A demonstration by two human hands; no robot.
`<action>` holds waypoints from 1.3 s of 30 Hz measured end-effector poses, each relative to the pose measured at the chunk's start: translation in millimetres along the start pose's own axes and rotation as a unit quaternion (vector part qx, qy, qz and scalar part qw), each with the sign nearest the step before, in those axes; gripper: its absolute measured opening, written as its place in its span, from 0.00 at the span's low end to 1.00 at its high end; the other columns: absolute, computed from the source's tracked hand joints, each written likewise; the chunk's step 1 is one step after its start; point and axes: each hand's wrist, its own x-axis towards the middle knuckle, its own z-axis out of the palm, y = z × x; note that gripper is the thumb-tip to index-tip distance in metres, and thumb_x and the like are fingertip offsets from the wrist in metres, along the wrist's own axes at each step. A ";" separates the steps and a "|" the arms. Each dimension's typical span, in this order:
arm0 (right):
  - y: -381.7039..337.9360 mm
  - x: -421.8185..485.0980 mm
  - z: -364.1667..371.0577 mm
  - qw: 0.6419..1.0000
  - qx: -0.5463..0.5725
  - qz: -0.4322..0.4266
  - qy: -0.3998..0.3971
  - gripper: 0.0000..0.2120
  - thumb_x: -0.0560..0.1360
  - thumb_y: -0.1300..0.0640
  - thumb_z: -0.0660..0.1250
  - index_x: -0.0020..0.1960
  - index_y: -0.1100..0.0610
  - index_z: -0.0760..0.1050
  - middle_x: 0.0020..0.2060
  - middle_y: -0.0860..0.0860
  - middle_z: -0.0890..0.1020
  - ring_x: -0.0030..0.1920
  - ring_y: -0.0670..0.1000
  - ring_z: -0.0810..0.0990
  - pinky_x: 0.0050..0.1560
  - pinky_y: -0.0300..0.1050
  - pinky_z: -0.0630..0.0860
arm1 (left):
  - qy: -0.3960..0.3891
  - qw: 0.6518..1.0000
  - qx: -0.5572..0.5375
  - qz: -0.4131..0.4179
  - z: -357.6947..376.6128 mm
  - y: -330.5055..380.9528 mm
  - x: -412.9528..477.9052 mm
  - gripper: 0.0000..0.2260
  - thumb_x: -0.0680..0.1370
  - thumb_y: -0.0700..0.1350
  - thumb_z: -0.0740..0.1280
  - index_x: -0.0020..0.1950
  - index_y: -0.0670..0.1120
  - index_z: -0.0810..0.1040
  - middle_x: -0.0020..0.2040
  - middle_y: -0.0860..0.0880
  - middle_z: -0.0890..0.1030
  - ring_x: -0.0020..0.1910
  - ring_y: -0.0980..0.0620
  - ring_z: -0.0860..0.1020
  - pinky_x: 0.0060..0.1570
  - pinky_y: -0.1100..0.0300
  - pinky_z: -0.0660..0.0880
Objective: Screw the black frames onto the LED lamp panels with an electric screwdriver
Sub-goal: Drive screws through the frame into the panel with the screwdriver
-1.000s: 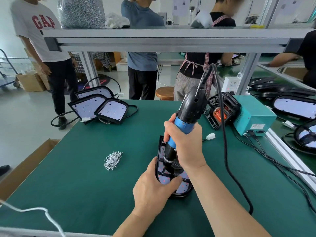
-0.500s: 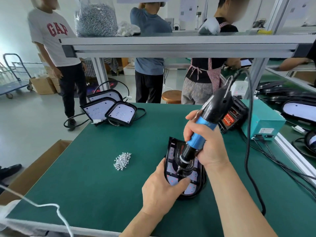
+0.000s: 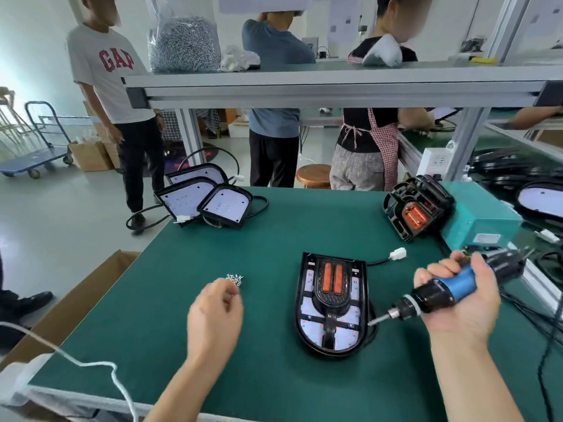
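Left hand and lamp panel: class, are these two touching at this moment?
Apart. The head view shows a bare strip of green mat between the left hand and the lamp panel.

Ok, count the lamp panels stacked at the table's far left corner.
3: the back panel, the front-left panel, and the front-right panel, which overlaps it. Others may be hidden underneath.

Beyond the green table [image 3: 170,300], a person in a white T-shirt [image 3: 103,71], one in a blue shirt [image 3: 274,123] and one in a checked apron [image 3: 385,138] are standing, a wooden stool [image 3: 313,175] sitting between the last two. A blue trolley [image 3: 33,156] is standing far left beside cardboard boxes [image 3: 90,156], and a teal box [image 3: 478,220] is resting at the table's right edge
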 end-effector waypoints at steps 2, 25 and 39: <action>1.3 2.5 -17.9 0.999 0.022 0.001 0.031 0.09 0.77 0.48 0.67 0.45 0.53 0.75 0.34 0.43 0.71 0.31 0.42 0.70 0.40 0.39 0.61 | -0.004 0.999 0.031 -0.005 -9.9 -16.6 13.7 0.11 0.74 0.34 0.69 0.42 0.50 0.79 0.40 0.54 0.78 0.40 0.53 0.76 0.39 0.57 0.70; 9.5 -4.9 -10.4 0.996 -0.006 0.015 0.087 0.08 0.79 0.49 0.66 0.43 0.51 0.74 0.32 0.43 0.72 0.29 0.42 0.72 0.38 0.39 0.62 | -0.085 0.982 -0.162 0.043 -8.8 22.7 0.0 0.10 0.76 0.34 0.72 0.43 0.49 0.81 0.41 0.54 0.83 0.40 0.58 0.79 0.43 0.71 0.74; 8.3 -47.0 78.3 0.993 -0.083 -0.056 0.055 0.11 0.78 0.50 0.69 0.54 0.54 0.72 0.37 0.45 0.76 0.36 0.45 0.75 0.46 0.41 0.72 | -0.281 0.838 -0.452 -0.125 21.4 89.5 -51.0 0.05 0.75 0.31 0.72 0.45 0.41 0.83 0.40 0.43 0.84 0.37 0.53 0.81 0.40 0.64 0.79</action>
